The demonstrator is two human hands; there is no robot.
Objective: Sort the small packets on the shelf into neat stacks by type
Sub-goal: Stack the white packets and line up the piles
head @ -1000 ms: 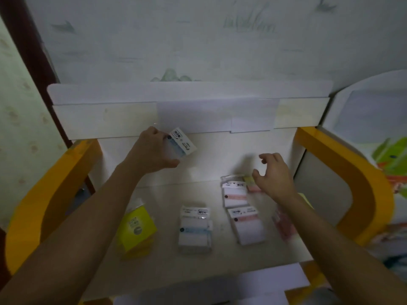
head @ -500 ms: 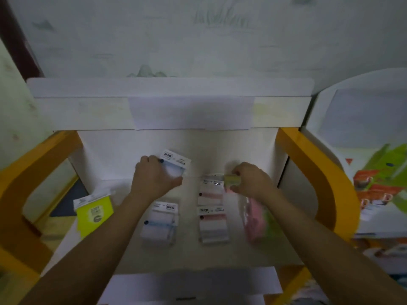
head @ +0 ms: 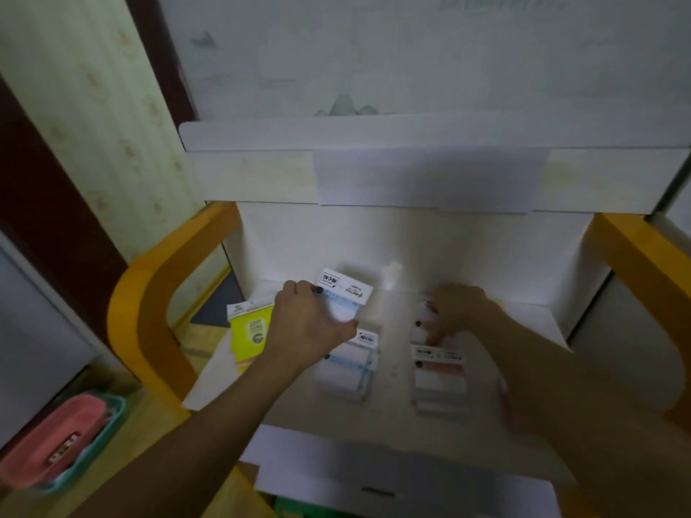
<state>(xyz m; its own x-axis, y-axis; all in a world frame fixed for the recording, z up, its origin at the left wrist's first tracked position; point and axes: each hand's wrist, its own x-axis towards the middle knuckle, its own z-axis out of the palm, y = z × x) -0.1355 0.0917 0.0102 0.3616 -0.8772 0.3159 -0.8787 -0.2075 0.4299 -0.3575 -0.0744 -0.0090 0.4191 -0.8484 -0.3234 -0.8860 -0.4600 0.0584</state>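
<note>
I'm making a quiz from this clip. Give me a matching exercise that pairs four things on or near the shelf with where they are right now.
Things:
1. blue-striped packet
2. yellow packet
3. pink-striped stack
4. pink case

Places:
A. in the teal basket, low on the left
B. held in the left hand
C. at the shelf's left edge
D. just nearer than the right hand

Pairs: 1-B, 2-C, 3-D, 4-A

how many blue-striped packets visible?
2 distinct: one white blue-striped packet gripped in the left hand, one topping the blue-striped stack below it. More may be hidden in that stack.
</note>
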